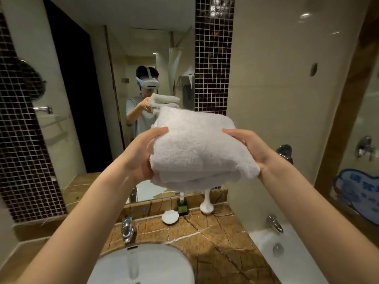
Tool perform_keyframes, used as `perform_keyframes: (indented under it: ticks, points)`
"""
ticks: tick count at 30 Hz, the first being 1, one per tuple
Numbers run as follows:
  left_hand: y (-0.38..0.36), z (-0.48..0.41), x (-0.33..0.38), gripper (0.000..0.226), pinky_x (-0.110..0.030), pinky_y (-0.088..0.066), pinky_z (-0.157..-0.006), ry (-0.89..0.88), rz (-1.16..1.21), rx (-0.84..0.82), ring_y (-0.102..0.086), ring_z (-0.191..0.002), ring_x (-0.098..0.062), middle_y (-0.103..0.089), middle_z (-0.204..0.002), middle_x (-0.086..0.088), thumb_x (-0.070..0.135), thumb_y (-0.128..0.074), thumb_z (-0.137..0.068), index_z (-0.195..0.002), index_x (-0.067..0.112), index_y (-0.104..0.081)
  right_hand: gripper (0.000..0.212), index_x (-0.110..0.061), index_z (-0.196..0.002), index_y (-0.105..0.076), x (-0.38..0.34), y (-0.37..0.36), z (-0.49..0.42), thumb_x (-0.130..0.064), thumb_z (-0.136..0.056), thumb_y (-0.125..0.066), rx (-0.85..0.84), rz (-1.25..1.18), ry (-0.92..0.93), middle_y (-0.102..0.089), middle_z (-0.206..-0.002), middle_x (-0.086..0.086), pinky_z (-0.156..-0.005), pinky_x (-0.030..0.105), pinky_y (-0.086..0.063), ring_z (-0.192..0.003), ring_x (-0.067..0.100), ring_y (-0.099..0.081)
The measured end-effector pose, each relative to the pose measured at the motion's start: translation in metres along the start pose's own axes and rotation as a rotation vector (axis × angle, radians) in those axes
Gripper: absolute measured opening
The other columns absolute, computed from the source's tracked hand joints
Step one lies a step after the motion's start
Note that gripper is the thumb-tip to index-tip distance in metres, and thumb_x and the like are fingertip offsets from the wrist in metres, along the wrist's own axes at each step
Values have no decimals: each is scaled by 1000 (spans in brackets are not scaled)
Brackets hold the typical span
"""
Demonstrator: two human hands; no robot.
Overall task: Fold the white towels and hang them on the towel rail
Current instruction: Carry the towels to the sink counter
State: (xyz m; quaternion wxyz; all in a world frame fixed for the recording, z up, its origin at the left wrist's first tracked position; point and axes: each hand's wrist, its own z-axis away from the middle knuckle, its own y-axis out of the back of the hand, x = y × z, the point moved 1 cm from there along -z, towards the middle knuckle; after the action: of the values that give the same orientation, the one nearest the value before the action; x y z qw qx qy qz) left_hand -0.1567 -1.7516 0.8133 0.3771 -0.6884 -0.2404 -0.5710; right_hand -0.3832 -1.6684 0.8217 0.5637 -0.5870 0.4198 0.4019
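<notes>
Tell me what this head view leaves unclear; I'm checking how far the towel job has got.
- Towel rail: none identifiable in the head view, so the hanging spot is unknown.
- Folded white terry towel: its underside and fold count are hidden by its own top layer, the left hand and the right hand.
- Dark green bottle: label too small to read.
- Blue sign: cut off by the right edge, text blurred.

I hold the towel (pixel 196 146) between my left hand (pixel 141 154) and right hand (pixel 250 148), above the counter (pixel 215 238); the sink (pixel 143 265) lies below, the mirror (pixel 123 78) behind.
</notes>
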Motion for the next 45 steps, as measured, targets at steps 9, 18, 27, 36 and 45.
perform_keyframes:
  ticks: [9, 18, 27, 36, 45]
  points:
    - [22, -72, -10, 22, -31, -56, -62, -27, -25, -27, -73, -77, -19, -75, -83, 0, 43, -67, -72, -81, 26, -77, 31, -7, -96, -72, 0, 29, -61, -27, -74, -66, 45, 7, -4, -71, -89, 9, -71, 29, -56, -78, 23, -69]
    - [39, -121, -36, 23, -28, -55, -60, 36, -32, -134, -73, -75, -17, -75, -81, 1, 44, -68, -67, -78, 26, -76, 32, -7, -99, -70, 30, 47, -81, -24, -73, -66, 183, -99, -10, -72, -89, 9, -69, 30, -57, -76, 22, -71]
    - [30, -152, -96, 39, -36, -52, -77, 77, 24, -47, -69, -97, -23, -74, -96, -3, 42, -66, -69, -101, 20, -66, 21, -11, -83, -78, 64, 97, -87, -24, -72, -67, 271, -103, -75, -74, -89, 7, -76, 34, -57, -80, 23, -72]
    - [25, -168, -181, 32, -24, -55, -58, 53, -36, -16, -71, -78, -10, -73, -82, 8, 31, -56, -72, -101, 19, -57, 20, -13, -80, -78, 134, 158, -94, -25, -68, -69, 338, -153, -195, -73, -89, 8, -80, 35, -54, -82, 24, -71]
    - [44, -185, -288, 77, -30, -55, -69, 101, 15, 48, -66, -97, -24, -64, -113, -11, 30, -67, -62, -131, 2, -47, 44, -8, -110, -63, 215, 212, -99, -18, -67, -65, 385, -206, -232, -74, -87, 6, -61, 29, -57, -78, 21, -72]
